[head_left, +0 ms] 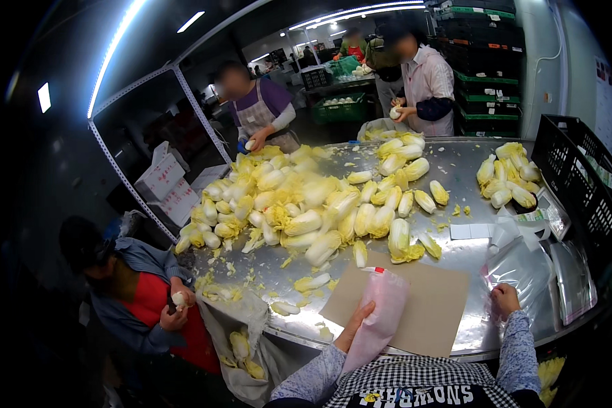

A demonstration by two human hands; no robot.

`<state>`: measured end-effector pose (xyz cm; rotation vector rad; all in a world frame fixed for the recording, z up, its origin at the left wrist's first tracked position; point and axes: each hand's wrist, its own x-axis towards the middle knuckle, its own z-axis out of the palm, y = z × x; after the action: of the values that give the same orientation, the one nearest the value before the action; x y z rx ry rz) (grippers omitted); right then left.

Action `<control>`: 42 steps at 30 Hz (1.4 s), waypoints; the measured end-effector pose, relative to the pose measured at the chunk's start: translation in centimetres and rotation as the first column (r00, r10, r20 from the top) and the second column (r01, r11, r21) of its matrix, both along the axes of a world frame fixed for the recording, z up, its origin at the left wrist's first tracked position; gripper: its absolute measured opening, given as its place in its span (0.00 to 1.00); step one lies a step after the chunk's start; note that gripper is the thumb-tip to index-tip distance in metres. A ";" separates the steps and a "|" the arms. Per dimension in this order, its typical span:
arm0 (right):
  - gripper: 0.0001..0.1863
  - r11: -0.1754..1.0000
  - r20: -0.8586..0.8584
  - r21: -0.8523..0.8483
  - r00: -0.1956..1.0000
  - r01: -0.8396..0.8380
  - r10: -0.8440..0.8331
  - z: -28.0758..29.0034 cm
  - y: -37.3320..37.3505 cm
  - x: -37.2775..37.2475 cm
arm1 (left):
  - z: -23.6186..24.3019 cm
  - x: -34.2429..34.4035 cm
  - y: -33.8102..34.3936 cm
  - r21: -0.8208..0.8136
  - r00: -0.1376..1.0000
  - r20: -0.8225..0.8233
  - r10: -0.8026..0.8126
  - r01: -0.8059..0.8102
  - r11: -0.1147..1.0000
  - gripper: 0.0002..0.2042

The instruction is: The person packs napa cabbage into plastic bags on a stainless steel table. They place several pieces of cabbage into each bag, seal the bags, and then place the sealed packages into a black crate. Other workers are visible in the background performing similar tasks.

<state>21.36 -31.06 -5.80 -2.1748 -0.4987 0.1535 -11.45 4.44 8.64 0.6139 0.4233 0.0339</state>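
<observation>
A pale-pink, elongated plastic package (385,299) was in the left hand (358,324), over the left part of the flat brown cardboard sheet (434,306).

The left hand clasped the package's left side by the sheet's near edge; the right hand (504,300), fingers curled, was right of the sheet at the clear, flat plastic bags (523,268), though whether it gripped one I cannot tell. Beyond the sheet lay oblong, yellow-and-white leafy cabbages (302,223).
</observation>
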 end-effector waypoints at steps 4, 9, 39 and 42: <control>0.05 0.988 -0.182 0.114 0.979 0.108 -0.086 4.4 0.3 0.0 | 1.0 -1.5 0.8 -0.198 0.999 -0.036 -0.030 0.023 0.980 0.31; 0.04 0.952 0.349 0.300 0.936 -0.057 -0.054 14.1 8.5 -7.7 | 1.8 -2.5 1.2 -0.296 1.000 0.011 -0.021 0.023 0.955 0.29; 0.22 0.947 0.241 -0.267 0.939 -0.177 0.244 2.6 15.1 -15.9 | -3.3 2.8 -1.1 -0.263 0.939 0.319 0.129 -0.043 0.964 0.30; 0.20 0.956 0.221 -0.247 0.951 -0.160 0.217 3.5 15.6 -15.5 | -2.6 2.4 -0.4 -0.315 0.971 0.196 0.135 -0.068 0.947 0.30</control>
<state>5.83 -15.44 -2.26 -2.3803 -0.8710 0.0455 -9.04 4.05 6.05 0.2768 0.2421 0.1305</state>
